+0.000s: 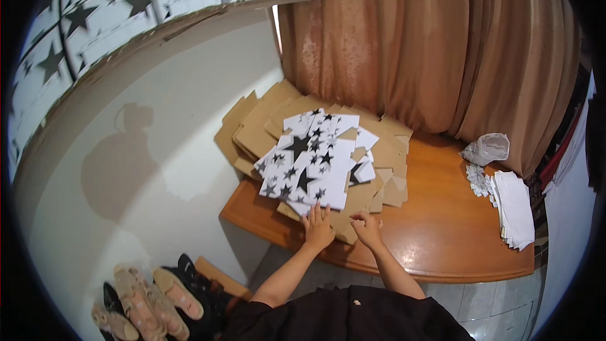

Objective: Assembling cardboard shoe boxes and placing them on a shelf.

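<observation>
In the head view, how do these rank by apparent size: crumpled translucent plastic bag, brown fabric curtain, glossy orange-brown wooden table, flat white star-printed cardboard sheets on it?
1. Brown curtain
2. Wooden table, partly covered
3. Star-printed sheets
4. Plastic bag

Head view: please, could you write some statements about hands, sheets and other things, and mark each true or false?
1. The left hand is at the near edge of the starred sheets. True.
2. The brown cardboard lies on top of the starred sheets. False: it lies under them.
3. The right hand holds the plastic bag. False: it is over the brown cardboard, away from the bag.
4. The curtain is brown. True.
5. The shoes are off the table, at lower left. True.
</observation>
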Demonstrator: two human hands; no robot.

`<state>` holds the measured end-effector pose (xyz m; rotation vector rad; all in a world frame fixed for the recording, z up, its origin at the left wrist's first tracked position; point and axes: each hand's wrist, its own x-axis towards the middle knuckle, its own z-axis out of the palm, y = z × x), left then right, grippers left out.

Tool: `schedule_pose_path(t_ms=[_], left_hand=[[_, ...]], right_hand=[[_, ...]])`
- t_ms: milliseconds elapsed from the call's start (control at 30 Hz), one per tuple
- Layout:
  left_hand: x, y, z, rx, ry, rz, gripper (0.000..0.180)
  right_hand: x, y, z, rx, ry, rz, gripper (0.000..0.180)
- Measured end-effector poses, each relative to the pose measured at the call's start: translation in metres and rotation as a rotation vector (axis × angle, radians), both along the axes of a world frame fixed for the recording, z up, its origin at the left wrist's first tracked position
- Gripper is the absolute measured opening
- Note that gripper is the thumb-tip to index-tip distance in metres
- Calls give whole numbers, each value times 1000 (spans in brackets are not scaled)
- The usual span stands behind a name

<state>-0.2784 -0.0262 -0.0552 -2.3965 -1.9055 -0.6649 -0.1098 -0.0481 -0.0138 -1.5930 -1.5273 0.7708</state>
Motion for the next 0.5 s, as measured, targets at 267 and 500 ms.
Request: schedule_pose_path(t_ms=[267, 500], left_hand=[[-5, 70, -12, 136, 87, -342, 60], [-14, 110, 33, 552, -132, -572, 38]], right_hand=[[25, 40, -19, -31, 326, -137, 21], [56, 46, -17, -11, 508, -226, 17]])
